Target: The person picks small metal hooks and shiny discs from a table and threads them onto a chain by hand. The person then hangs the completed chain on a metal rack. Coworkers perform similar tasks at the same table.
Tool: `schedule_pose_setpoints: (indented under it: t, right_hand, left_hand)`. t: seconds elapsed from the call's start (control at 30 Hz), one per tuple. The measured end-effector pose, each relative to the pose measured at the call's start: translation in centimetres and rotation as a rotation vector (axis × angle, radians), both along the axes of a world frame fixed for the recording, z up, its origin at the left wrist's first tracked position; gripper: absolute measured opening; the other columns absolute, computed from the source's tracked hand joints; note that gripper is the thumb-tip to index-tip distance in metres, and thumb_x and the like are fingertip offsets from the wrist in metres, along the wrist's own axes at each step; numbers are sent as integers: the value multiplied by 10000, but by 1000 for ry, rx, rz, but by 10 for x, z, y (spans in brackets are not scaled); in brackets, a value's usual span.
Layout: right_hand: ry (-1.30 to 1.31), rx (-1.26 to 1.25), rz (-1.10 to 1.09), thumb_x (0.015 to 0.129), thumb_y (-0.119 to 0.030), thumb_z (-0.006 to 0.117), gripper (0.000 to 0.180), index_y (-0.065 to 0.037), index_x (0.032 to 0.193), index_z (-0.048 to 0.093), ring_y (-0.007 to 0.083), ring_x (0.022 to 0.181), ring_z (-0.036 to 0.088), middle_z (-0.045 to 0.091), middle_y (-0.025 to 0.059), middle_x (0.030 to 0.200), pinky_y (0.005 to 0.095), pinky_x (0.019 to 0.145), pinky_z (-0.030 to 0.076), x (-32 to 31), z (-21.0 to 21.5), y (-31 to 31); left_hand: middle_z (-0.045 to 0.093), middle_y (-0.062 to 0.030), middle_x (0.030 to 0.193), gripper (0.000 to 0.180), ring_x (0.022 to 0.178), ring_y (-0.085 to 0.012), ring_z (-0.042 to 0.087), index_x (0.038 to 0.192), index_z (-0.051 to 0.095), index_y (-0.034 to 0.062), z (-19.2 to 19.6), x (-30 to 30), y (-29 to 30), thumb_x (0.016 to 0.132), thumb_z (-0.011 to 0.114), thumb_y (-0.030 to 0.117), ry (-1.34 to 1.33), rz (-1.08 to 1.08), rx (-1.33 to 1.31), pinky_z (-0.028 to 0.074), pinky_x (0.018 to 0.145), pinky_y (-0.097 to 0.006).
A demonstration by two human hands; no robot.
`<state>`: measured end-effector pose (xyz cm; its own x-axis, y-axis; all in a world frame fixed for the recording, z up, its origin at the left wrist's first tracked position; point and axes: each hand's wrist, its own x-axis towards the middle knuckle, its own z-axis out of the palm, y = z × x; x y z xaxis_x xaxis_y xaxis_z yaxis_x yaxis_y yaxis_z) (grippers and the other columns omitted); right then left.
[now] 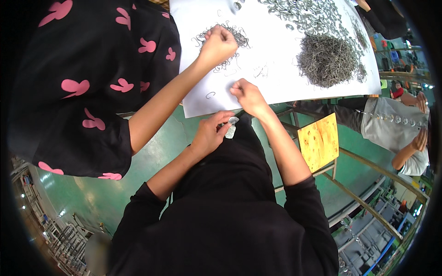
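Observation:
My left hand (208,134) holds a small silvery bundle of metal pieces (230,128) just below the near edge of the white sheet (276,87). My right hand (249,97) rests on that edge with its fingertips pinched together; anything between them is too small to see. A single loose wire hook (210,94) lies on the sheet to its left. A co-worker's hand (219,43) is closed over a small heap of wire hooks (239,36) further up the sheet.
A big mound of grey wire pieces (328,60) and a spread of flat metal rings (308,14) cover the sheet's right side. The co-worker in black with pink print (87,87) stands at left. A wooden stool (318,141) and a seated person (396,126) are at right.

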<state>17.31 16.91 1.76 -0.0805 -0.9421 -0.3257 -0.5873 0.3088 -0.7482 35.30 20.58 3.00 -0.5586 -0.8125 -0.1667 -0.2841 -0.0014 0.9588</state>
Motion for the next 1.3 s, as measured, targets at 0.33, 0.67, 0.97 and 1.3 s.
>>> schedule_pose_setpoints:
  t: [0.33,0.67,0.97,1.3]
  right_hand:
    - [-970,77,-632,886,-164,621,109,-57,869,625,37,622,462,579,-26,752,188,532,350,-26,34,102]
    - [-360,-428,-747,810,-31,627,51,-23,835,583,112,796,467,486,55,998,229,661,396,-48,39,115]
    - [-157,-513,-611,796,-27,632,42,-18,823,602,223,878,501,499,111,972,316,767,419,-97,52,127]
    - [-170,-426,-580,782,-15,639,55,-22,825,605,273,930,509,510,139,955,336,797,422,-127,45,135]
  left_hand:
    - [627,-66,941,298,863,-129,615,1085,635,53,10,-43,-5,806,602,-44,8,-85,32,514,668,-246]
    - [647,-77,939,198,818,-147,633,1050,627,5,13,-105,-11,855,593,18,139,-227,-51,513,727,-258]
    - [645,-124,956,206,823,-232,630,1000,662,39,-64,-275,-186,852,620,176,-72,91,-492,499,707,-329]
    - [639,-143,810,201,761,-312,622,982,577,53,-94,-376,-256,851,574,205,-427,255,-287,472,695,-438]
